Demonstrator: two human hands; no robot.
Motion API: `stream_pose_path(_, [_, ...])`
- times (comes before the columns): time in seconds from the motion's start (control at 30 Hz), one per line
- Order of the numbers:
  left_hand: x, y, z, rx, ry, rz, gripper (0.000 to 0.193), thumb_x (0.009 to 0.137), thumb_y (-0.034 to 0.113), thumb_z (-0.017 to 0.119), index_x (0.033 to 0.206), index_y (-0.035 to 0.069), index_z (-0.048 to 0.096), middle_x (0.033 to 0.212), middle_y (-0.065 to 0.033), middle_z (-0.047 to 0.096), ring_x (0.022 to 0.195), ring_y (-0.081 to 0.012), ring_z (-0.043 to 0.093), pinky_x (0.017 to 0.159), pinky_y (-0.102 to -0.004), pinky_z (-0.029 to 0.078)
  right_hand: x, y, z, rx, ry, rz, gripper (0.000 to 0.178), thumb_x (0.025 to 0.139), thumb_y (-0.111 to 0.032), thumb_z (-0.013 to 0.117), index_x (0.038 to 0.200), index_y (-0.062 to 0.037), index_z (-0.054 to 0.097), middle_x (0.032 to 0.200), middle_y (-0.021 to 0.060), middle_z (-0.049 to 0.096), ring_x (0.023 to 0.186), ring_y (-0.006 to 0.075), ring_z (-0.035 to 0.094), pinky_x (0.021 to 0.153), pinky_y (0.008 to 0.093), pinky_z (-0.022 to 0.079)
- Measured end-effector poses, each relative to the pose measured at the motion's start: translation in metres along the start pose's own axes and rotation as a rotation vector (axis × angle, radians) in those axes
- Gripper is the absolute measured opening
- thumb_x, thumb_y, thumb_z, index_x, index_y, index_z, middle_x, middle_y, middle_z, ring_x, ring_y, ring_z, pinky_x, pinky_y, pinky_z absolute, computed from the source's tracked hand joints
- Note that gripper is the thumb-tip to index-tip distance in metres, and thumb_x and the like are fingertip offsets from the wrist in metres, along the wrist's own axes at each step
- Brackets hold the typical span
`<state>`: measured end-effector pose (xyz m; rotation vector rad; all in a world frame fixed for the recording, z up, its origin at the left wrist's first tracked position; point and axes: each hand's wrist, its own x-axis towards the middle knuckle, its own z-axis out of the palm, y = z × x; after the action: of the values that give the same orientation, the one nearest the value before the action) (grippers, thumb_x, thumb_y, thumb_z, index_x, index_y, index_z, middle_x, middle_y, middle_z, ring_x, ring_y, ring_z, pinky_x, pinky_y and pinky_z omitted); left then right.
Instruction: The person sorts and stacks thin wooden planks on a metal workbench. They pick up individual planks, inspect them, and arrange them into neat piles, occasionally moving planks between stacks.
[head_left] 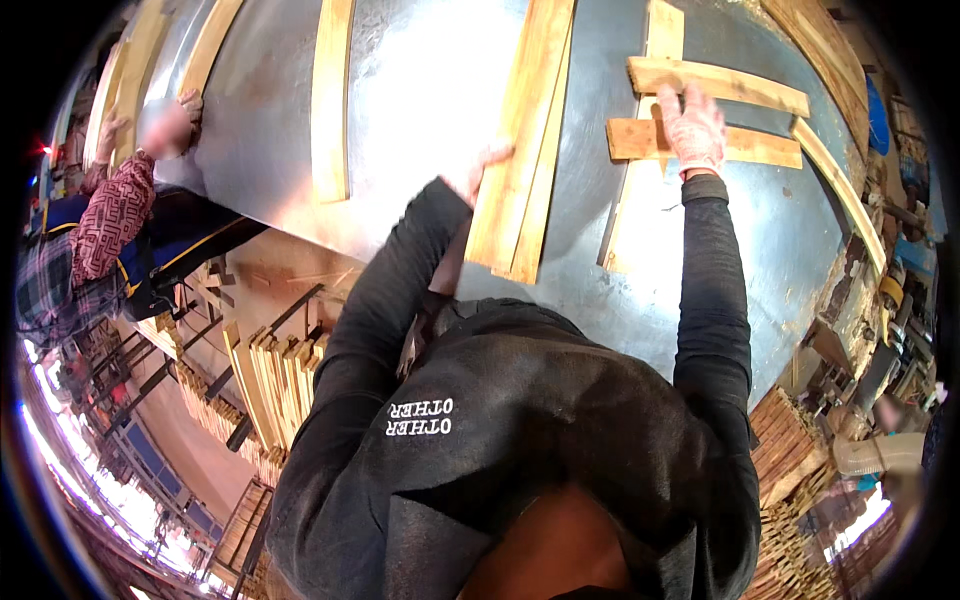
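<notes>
My left hand point(478, 172), partly hidden, grips the left edge of a long wooden plank point(520, 130) at the middle of the metal table. A second plank point(543, 200) lies partly under it, showing along its right side. My right hand point(693, 130), in a pale glove, rests palm down with its fingers apart. It lies across a short crosswise board point(760, 146), and its fingertips touch another crosswise board point(740, 82) farther off. Beneath both runs a lengthwise wooden strip point(632, 220).
The metal table point(420, 210) also bears a single plank point(332, 100) left of centre and a curved-looking strip point(842, 190) at right. A co-worker point(100, 220) at far left handles planks. Stacked wood point(275, 375) stands below the table's left edge, and more point(790, 450) at lower right.
</notes>
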<state>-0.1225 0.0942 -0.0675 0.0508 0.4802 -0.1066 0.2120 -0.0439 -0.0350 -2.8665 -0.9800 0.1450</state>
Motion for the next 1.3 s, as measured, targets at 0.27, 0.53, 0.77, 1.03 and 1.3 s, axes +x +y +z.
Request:
stream_pose_path(0.27, [-0.061, -0.087, 0.054, 1.138, 0.429, 0.088, 0.054, 0.082, 0.036, 0.075, 0.118, -0.002, 0.062, 0.098, -0.0084, 0.068, 0.091, -0.0160, 0.061, 0.084, -0.0307, 0.049, -0.039, 0.011, 0.042, -0.116, 0.166, -0.113, 0.069, 0.093, -0.058, 0.043, 0.141, -0.0084, 0.047, 0.141, 0.0141, 0.052, 0.138, 0.0386, 0.037, 0.113, 0.0561, 0.021])
stream_pose_path(0.53, [-0.151, 0.129, 0.046, 1.700, 1.113, 0.199, 0.058, 0.087, 0.032, 0.071, 0.127, -0.005, 0.050, 0.116, -0.0191, 0.065, 0.105, -0.0271, 0.063, 0.090, -0.0384, 0.051, -0.046, -0.004, 0.023, -0.060, 0.088, -0.061, 0.063, 0.091, -0.048, 0.052, 0.138, -0.0069, 0.048, 0.138, 0.0151, 0.052, 0.135, 0.0403, 0.037, 0.114, 0.0534, 0.022])
stream_pose_path(0.77, [-0.170, 0.371, 0.067, 1.919, 1.761, 0.311, 0.045, 0.082, 0.043, 0.066, 0.115, 0.013, 0.064, 0.113, -0.0155, 0.069, 0.108, -0.0332, 0.065, 0.091, -0.0433, 0.051, -0.044, -0.006, 0.036, -0.126, 0.083, 0.022, 0.056, 0.094, -0.041, 0.051, 0.141, -0.0100, 0.048, 0.141, 0.0129, 0.052, 0.139, 0.0342, 0.035, 0.117, 0.0486, 0.019])
stream_pose_path(1.03, [-0.084, 0.523, 0.007, 1.777, 2.000, 0.342, 0.048, 0.084, 0.044, 0.061, 0.120, 0.012, 0.056, 0.120, -0.0152, 0.066, 0.112, -0.0358, 0.063, 0.089, -0.0573, 0.049, -0.037, -0.031, 0.038, -0.177, 0.120, 0.144, 0.052, 0.091, -0.027, 0.053, 0.140, -0.0081, 0.049, 0.136, 0.0163, 0.054, 0.135, 0.0360, 0.040, 0.116, 0.0490, 0.025])
stream_pose_path(1.3, [-0.094, 0.531, -0.006, 2.209, 1.930, 0.365, 0.060, 0.083, 0.045, 0.066, 0.123, 0.001, 0.057, 0.125, -0.0199, 0.059, 0.111, -0.0370, 0.059, 0.090, -0.0425, 0.051, -0.009, -0.075, 0.024, 0.239, 0.252, 0.322, 0.057, 0.090, -0.033, 0.060, 0.135, -0.0004, 0.050, 0.126, 0.0240, 0.057, 0.118, 0.0412, 0.051, 0.104, 0.0469, 0.039])
